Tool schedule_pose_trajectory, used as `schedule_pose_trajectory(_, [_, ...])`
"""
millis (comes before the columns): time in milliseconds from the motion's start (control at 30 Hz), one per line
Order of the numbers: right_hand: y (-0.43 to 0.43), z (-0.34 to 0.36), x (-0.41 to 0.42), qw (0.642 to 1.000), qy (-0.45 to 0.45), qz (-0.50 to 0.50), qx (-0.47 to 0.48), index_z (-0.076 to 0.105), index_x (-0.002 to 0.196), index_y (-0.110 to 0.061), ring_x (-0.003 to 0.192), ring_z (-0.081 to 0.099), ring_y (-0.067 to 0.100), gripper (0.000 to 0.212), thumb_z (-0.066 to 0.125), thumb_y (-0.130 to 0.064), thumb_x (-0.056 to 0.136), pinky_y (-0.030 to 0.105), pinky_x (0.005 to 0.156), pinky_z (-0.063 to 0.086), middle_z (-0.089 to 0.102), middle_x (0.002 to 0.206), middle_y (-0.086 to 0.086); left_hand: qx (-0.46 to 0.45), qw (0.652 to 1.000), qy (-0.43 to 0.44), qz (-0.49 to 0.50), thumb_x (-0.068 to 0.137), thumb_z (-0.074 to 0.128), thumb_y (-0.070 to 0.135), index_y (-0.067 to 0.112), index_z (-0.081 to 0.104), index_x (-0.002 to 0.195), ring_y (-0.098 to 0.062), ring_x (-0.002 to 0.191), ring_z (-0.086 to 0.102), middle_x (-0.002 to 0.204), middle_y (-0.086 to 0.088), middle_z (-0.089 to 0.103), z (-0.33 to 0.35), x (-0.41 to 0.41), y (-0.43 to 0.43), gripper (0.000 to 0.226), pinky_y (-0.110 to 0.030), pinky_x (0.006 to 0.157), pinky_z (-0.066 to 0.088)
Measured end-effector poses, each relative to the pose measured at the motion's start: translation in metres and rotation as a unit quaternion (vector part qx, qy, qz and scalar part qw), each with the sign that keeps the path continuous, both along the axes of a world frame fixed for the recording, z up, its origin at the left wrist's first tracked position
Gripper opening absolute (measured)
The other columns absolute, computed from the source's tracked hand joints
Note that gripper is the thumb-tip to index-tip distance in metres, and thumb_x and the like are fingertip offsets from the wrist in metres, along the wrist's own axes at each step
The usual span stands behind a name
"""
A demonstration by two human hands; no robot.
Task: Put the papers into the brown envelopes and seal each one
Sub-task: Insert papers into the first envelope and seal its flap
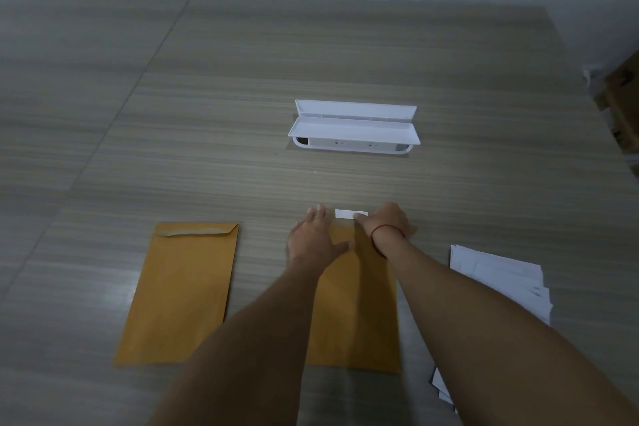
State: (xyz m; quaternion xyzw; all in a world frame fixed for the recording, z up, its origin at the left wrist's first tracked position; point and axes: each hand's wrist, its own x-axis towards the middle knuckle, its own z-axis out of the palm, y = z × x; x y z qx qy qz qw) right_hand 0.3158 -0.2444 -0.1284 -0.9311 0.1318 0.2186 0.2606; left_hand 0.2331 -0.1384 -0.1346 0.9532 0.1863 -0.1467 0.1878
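Two brown envelopes lie on the wooden table. The left envelope (183,290) lies alone, its flap folded down at the top. The right envelope (359,315) is under both my forearms. A white paper edge (345,214) sticks out of its top end. My left hand (313,239) lies flat with straight fingers on the envelope's top left part. My right hand (387,223), a red string at the wrist, sits at the top right with its fingers curled over the white edge; whether it pinches the paper is unclear.
A stack of white papers (501,280) lies to the right of the envelopes, with more sheets (441,387) near the front edge. A white open plastic case (354,130) stands farther back at centre. Cardboard boxes (619,93) sit at the far right.
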Motion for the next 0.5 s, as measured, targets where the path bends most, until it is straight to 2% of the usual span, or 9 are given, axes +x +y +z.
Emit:
schedule_pose_trajectory(67, [0.0008, 0.0015, 0.0006, 1.000, 0.003, -0.010, -0.006, 0.068, 0.095, -0.016, 0.105, 0.062, 0.028, 0.033, 0.068, -0.046, 0.081, 0.035, 0.087, 0.034, 0.071, 0.105, 0.006, -0.001, 1.000, 0.002, 0.001, 0.084, 0.059, 0.058, 0.018, 0.018, 0.152, -0.018, 0.148, 0.013, 0.161, 0.001, 0.013, 0.0007, 0.0006, 0.0002, 0.089, -0.040, 0.117, 0.024])
schedule_pose_trajectory(167, [0.0016, 0.0005, 0.0014, 1.000, 0.001, -0.019, -0.023, 0.067, 0.097, -0.015, 0.108, 0.061, 0.029, 0.030, 0.067, -0.041, 0.083, 0.037, 0.096, 0.035, 0.069, 0.108, 0.007, -0.006, 1.000, 0.005, 0.003, 0.083, 0.061, 0.056, 0.019, 0.019, 0.152, -0.018, 0.149, 0.013, 0.161, 0.002, 0.014, 0.0022, 0.0005, 0.0005, 0.089, -0.040, 0.117, 0.024])
schedule_pose_trajectory(267, [0.0035, 0.0004, 0.0021, 0.999, 0.007, -0.014, -0.032, 0.066, 0.101, -0.014, 0.110, 0.060, 0.030, 0.028, 0.066, -0.037, 0.085, 0.037, 0.097, 0.036, 0.068, 0.111, 0.008, -0.010, 1.000, 0.006, 0.006, 0.083, 0.062, 0.056, 0.019, 0.019, 0.151, -0.019, 0.149, 0.013, 0.161, 0.002, 0.013, 0.0037, 0.0008, 0.0002, 0.089, -0.041, 0.117, 0.024])
schedule_pose_trajectory(400, [0.0019, -0.0012, 0.0025, 1.000, 0.015, -0.010, -0.015, 0.067, 0.103, -0.014, 0.111, 0.059, 0.030, 0.026, 0.064, -0.034, 0.087, 0.038, 0.099, 0.033, 0.069, 0.111, 0.007, -0.008, 1.000, 0.009, 0.007, 0.082, 0.062, 0.057, 0.020, 0.019, 0.152, -0.018, 0.149, 0.012, 0.161, 0.002, 0.013, 0.0049, 0.0010, -0.0007, 0.090, -0.041, 0.117, 0.024])
schedule_pose_trajectory(500, [-0.0038, -0.0055, -0.0015, 1.000, -0.004, 0.013, 0.007, 0.072, 0.104, -0.020, 0.108, 0.060, 0.027, 0.026, 0.057, -0.037, 0.090, 0.036, 0.096, 0.031, 0.071, 0.109, 0.003, -0.012, 1.000, 0.018, 0.011, 0.082, 0.063, 0.055, 0.020, 0.018, 0.152, -0.019, 0.148, 0.014, 0.161, 0.002, 0.013, 0.0061, 0.0016, -0.0016, 0.090, -0.042, 0.117, 0.025])
